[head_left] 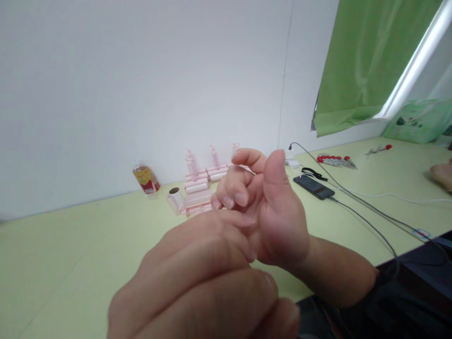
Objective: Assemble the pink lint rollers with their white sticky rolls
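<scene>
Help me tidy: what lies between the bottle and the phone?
The head view shows a hollow roll, pink-and-white items and, raised in front, the right hand, hiding part.

Pass: L tbl (52, 263), front of btl (146, 180) | Blk: pink rolls (197, 188) ctr; phone (314, 187) + cords (388, 194) R

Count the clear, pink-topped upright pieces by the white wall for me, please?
3 show: the left piece, the middle piece and the right piece, partly behind the bare right hand. That hand may hide more.
</scene>
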### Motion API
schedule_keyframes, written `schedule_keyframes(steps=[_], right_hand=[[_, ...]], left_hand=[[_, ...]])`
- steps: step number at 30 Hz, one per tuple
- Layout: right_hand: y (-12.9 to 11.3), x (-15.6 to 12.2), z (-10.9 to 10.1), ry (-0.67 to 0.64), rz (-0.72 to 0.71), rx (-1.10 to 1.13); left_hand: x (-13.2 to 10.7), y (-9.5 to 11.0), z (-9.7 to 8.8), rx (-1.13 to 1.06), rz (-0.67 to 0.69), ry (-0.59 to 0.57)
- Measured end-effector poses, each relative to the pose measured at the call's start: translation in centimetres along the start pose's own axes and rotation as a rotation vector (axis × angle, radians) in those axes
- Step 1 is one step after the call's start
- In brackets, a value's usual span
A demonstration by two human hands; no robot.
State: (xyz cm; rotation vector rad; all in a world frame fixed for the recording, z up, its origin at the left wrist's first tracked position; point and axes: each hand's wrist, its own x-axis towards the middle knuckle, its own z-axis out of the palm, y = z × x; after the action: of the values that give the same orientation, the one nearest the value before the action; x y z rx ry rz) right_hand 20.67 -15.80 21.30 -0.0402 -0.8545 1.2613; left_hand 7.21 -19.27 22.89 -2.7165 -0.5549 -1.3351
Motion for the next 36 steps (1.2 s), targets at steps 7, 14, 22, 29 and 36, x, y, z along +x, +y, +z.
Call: schedule_keyframes(steps=[7, 14, 22, 29, 36], right_hand=[[1.4, -0.2, -0.3, -0.140, 0.052, 0.089], [2.6, 0.3, -0.4, -0.102, 0.014, 0.108], [2.8, 0.5, 0.0, 0.003, -0.047, 0.091], [2.6, 0.1, 0.1, 0.001, -0.054, 0.035], [0.9, -0.5, -0.4, -0.052, 0.012, -0.082]], left_hand=[[2.0, -0.4, 2.4, -0.062, -0.078, 0.209], [2.2, 0.0, 3.2, -0.056, -0.140, 0.291], [2.5, -0.2, 4.5, -0.132, -0.208, 0.358], [2.3, -0.4, 4.6, -0.198, -0.241, 0.365], [2.2, -0.3, 4.8, -0.246, -0.263, 0.372]])
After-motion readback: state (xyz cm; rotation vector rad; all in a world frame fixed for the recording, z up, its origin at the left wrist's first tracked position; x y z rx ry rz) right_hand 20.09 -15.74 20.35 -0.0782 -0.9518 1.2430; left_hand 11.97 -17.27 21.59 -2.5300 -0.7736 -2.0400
